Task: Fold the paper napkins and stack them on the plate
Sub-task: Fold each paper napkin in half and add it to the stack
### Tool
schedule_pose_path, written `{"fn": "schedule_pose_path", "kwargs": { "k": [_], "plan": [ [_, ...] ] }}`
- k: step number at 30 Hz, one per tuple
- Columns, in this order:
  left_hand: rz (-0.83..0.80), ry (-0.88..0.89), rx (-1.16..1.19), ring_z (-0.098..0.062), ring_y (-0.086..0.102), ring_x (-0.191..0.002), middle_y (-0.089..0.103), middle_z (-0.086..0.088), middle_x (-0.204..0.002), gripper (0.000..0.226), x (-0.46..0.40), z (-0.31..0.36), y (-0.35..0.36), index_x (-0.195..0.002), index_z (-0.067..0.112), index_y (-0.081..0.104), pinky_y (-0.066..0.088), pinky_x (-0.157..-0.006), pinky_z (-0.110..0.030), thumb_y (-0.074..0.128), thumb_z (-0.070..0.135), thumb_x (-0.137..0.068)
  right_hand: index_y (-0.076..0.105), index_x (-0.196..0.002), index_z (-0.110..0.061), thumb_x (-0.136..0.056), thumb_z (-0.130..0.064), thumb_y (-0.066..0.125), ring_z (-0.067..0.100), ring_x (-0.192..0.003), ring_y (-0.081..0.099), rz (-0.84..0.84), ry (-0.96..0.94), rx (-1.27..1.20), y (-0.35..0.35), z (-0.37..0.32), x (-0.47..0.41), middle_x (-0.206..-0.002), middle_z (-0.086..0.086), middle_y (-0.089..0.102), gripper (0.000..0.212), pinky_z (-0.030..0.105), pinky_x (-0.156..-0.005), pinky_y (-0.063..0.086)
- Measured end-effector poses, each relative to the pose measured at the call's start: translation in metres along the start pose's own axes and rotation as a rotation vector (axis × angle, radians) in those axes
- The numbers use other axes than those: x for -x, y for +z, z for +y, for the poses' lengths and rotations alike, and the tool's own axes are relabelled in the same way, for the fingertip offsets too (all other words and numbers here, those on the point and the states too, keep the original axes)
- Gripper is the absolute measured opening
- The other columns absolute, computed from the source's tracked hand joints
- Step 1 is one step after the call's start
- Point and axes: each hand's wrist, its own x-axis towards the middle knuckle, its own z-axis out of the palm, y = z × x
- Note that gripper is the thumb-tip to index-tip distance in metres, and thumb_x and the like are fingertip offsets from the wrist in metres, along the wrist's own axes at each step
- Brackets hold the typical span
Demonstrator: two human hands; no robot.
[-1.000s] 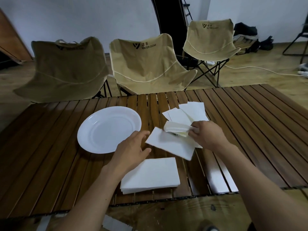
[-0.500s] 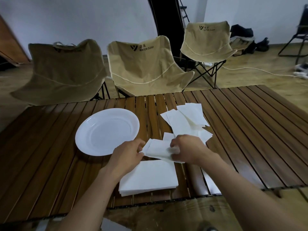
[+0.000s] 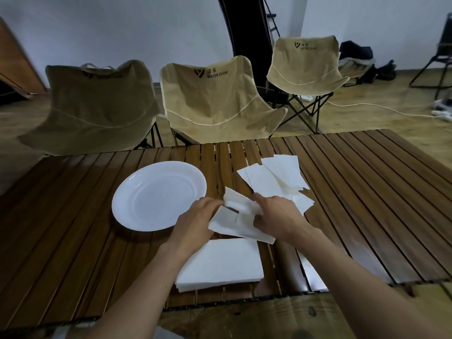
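Observation:
A white plate sits bare on the slatted wooden table, left of centre. Just right of it, both hands hold one white paper napkin above the table. My left hand pinches its left edge and my right hand grips its right part, with the top flap bent over. A neat stack of flat napkins lies near the front edge below the hands. Several loose napkins lie fanned out behind my right hand.
Three tan folding camp chairs stand along the table's far side. Beyond them are a dark pole, bags on the floor at the right, and a white cable running to a power strip.
My right hand drew a napkin from the fanned pile toward me. My left hand came up and took its left edge. The napkin's top part now bends over between both hands.

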Motion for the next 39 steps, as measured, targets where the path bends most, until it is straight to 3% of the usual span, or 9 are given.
{"fn": "schedule_pose_path", "kwargs": {
  "k": [5,7,10,13,16,20,30,36,39],
  "plan": [
    [0.025,-0.030,-0.011,-0.022,0.047,-0.136,0.022,0.002,-0.163,0.125,-0.005,0.003,0.005,-0.157,0.043,-0.008,0.056,-0.098,-0.040,0.083,0.008,-0.079,0.045,-0.141,-0.028,-0.085,-0.040,0.066,0.021,-0.089,0.066,-0.053,-0.098,0.034,0.010,-0.015,0.003,-0.107,-0.002,0.070,0.061,0.028,-0.071,0.049],
    [0.008,-0.022,-0.038,-0.022,0.041,-0.143,0.021,0.002,-0.166,0.109,-0.005,0.001,0.005,-0.158,0.042,0.008,0.052,-0.103,-0.039,0.077,0.004,-0.083,0.047,-0.143,-0.029,-0.085,-0.047,0.068,0.020,-0.104,0.066,-0.144,-0.111,0.022,0.014,-0.019,0.004,-0.122,-0.004,0.069,0.064,0.031,-0.084,0.051],
    [-0.016,0.017,-0.029,-0.014,0.053,-0.129,0.055,0.007,-0.145,0.044,-0.003,-0.004,0.003,-0.131,0.032,0.063,0.047,-0.104,-0.029,0.070,0.011,-0.092,0.055,-0.137,-0.030,-0.080,-0.049,0.072,0.018,-0.109,0.065,-0.217,-0.075,-0.068,0.007,-0.020,0.005,-0.127,-0.008,0.067,0.062,0.032,-0.089,0.053],
    [-0.001,0.017,-0.004,-0.011,0.064,-0.101,0.071,0.009,-0.115,0.019,-0.001,0.000,-0.001,-0.114,0.029,0.071,0.054,-0.088,-0.025,0.063,0.023,-0.098,0.061,-0.130,-0.030,-0.073,-0.040,0.081,0.017,-0.102,0.063,-0.234,-0.043,-0.019,-0.004,-0.014,0.011,-0.117,-0.010,0.067,0.060,0.024,-0.076,0.049],
    [0.076,0.005,0.038,-0.009,0.063,-0.087,0.066,0.013,-0.104,0.016,-0.001,0.004,-0.015,-0.114,0.035,0.064,0.052,-0.074,-0.017,0.061,0.032,-0.099,0.066,-0.124,-0.026,-0.083,-0.030,0.074,0.017,-0.092,0.062,-0.087,0.003,0.103,-0.013,-0.010,0.013,-0.107,-0.003,0.068,0.042,0.021,-0.068,0.045],
    [0.193,-0.006,0.026,-0.011,0.059,-0.087,0.054,0.013,-0.102,0.027,0.005,0.005,-0.045,-0.122,0.035,0.064,0.048,-0.072,-0.018,0.062,0.041,-0.097,0.071,-0.115,-0.025,-0.088,-0.037,0.071,0.011,-0.079,0.062,0.071,0.076,-0.169,-0.026,-0.003,0.007,-0.105,-0.005,0.073,0.030,0.018,-0.065,0.047],
    [-0.106,-0.212,0.248,-0.007,0.063,-0.089,0.065,0.017,-0.105,0.023,0.025,-0.010,-0.037,-0.107,0.042,0.063,0.057,-0.080,-0.025,0.075,0.035,-0.088,0.067,-0.101,-0.025,-0.080,-0.040,0.078,0.009,-0.079,0.059,-0.150,0.083,-0.234,-0.001,0.010,0.009,-0.096,-0.008,0.065,0.028,0.014,-0.057,0.040],
    [0.116,-0.126,0.193,-0.005,0.064,-0.086,0.063,0.022,-0.099,0.028,0.019,-0.004,-0.047,-0.106,0.042,0.065,0.051,-0.079,-0.015,0.079,0.028,-0.086,0.062,-0.092,-0.029,-0.082,-0.038,0.078,0.005,-0.070,0.056,-0.037,0.054,-0.274,-0.007,0.005,0.004,-0.089,-0.009,0.062,0.020,0.012,-0.055,0.035],
    [-0.001,-0.172,0.162,-0.005,0.063,-0.087,0.064,0.018,-0.106,0.031,0.022,-0.008,-0.040,-0.110,0.042,0.065,0.054,-0.084,-0.020,0.079,0.030,-0.085,0.067,-0.099,-0.026,-0.081,-0.039,0.078,0.007,-0.075,0.059,-0.088,0.034,-0.224,-0.004,0.008,0.006,-0.096,-0.008,0.067,0.025,0.014,-0.059,0.040]
  ]
}}
